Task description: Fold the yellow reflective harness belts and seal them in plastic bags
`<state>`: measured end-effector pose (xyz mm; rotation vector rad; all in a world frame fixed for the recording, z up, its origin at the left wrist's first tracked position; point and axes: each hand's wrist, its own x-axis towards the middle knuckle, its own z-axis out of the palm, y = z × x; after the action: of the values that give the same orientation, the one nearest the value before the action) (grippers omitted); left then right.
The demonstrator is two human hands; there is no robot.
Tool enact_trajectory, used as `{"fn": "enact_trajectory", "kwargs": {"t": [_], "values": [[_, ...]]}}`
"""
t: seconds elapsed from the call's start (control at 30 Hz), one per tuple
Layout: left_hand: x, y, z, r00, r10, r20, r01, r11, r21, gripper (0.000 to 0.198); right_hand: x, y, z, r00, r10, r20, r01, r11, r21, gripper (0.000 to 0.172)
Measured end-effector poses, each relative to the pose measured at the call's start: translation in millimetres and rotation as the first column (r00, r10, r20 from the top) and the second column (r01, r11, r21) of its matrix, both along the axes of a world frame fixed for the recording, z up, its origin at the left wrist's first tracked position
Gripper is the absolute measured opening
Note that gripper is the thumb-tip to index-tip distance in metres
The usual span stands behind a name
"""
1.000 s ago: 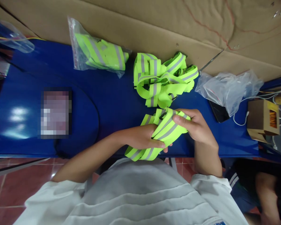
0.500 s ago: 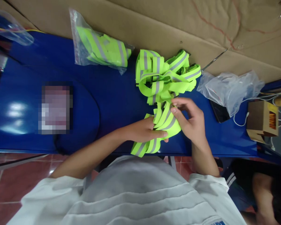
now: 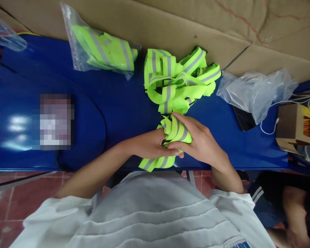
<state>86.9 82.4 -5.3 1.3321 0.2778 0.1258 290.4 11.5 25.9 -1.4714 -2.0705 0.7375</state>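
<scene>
A folded bundle of yellow-green reflective strap (image 3: 180, 130) with a grey stripe is held between both hands near the table's front edge. My left hand (image 3: 155, 144) grips it from the left, fingers partly hidden beneath it. From the right, my right hand (image 3: 196, 139) wraps over it, with the thumb along its lower side. Lower strap lengths (image 3: 155, 162) hang out below the left hand towards the edge. Just beyond the hands lies a loose pile of the same reflective straps (image 3: 167, 81), looped and tangled.
On the blue table (image 3: 124, 106) lie a clear bag of reflective straps (image 3: 105, 51), empty plastic bags (image 3: 258, 91), a dark phone (image 3: 244, 119) and a pixelated object (image 3: 57, 120). A cardboard box (image 3: 294, 125) stands right, near cables. Another person's arm (image 3: 294, 210) shows lower right.
My right hand has gone from pinching the bundle's upper edge to wrapping around its right side. The bundle looks more tightly pressed together. The whole view has shifted slightly.
</scene>
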Motion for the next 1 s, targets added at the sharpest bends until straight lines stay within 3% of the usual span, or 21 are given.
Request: {"fn": "enact_trajectory", "kwargs": {"t": [0.17,0.3,0.47,0.57,0.7,0.77,0.87,1.0], "values": [[3,5,-2.9,1.000,-0.002,0.006,0.003,0.974,-0.227,0.026,1,0,2.4,0.994,-0.099,-0.038,0.099,0.995,0.002,0.082],[4,7,2.3,0.998,-0.057,0.018,0.059,0.979,-0.195,0.029,5,0,8.0,0.979,-0.142,-0.143,0.142,0.990,-0.011,0.076],[3,4,7.8,0.998,-0.037,-0.043,0.027,0.973,-0.231,0.034,9,2,11.5,0.907,-0.288,-0.308,0.240,0.953,-0.185,0.055],[1,1,9.2,0.995,0.012,-0.098,-0.026,0.989,-0.148,0.030,6,5,11.0,0.862,-0.340,-0.376,0.252,0.931,-0.263,0.045],[-2,3,14.3,0.989,0.077,-0.129,-0.067,0.995,0.079,0.025,8,6,10.5,0.834,-0.361,-0.418,0.255,0.923,-0.287,0.048],[-4,4,17.3,0.986,0.096,-0.137,-0.074,0.985,0.154,0.031,14,5,10.4,0.814,-0.382,-0.437,0.283,0.918,-0.276,0.049],[-5,4,20.0,0.988,0.091,-0.123,-0.074,0.988,0.134,0.031,25,3,9.5,0.750,-0.415,-0.515,0.288,0.906,-0.311,0.046],[-3,0,18.1,0.999,0.012,-0.050,-0.008,0.997,0.078,0.032,29,4,7.2,0.666,-0.472,-0.578,0.182,0.854,-0.487,0.052]]}}
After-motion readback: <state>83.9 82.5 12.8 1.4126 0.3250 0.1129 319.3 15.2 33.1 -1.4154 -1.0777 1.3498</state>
